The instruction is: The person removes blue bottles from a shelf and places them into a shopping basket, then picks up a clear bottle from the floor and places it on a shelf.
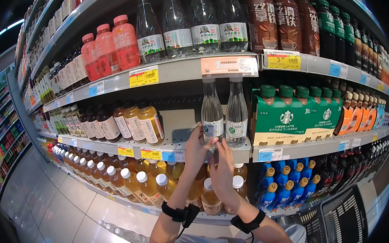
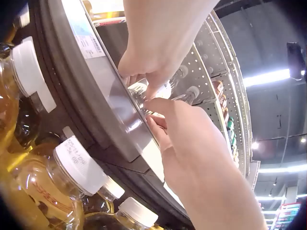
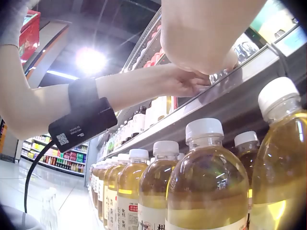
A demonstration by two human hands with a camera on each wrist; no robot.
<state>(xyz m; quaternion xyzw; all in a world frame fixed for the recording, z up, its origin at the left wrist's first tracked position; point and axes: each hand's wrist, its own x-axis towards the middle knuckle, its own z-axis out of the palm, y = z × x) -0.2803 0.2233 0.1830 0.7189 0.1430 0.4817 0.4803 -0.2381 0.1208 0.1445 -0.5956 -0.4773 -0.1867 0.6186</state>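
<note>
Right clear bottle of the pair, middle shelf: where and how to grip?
Round the labelled lower body, coming from the aisle side, I'd say: the right clear bottle stands upright, its neck is slim, and the left clear bottle and Starbucks Cheese Latte cartons flank it.

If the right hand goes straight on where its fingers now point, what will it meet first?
Probably the clear bottle at the left hand: the right hand points up at the bottle's lower part, perhaps already touching; depth is unclear.
</note>
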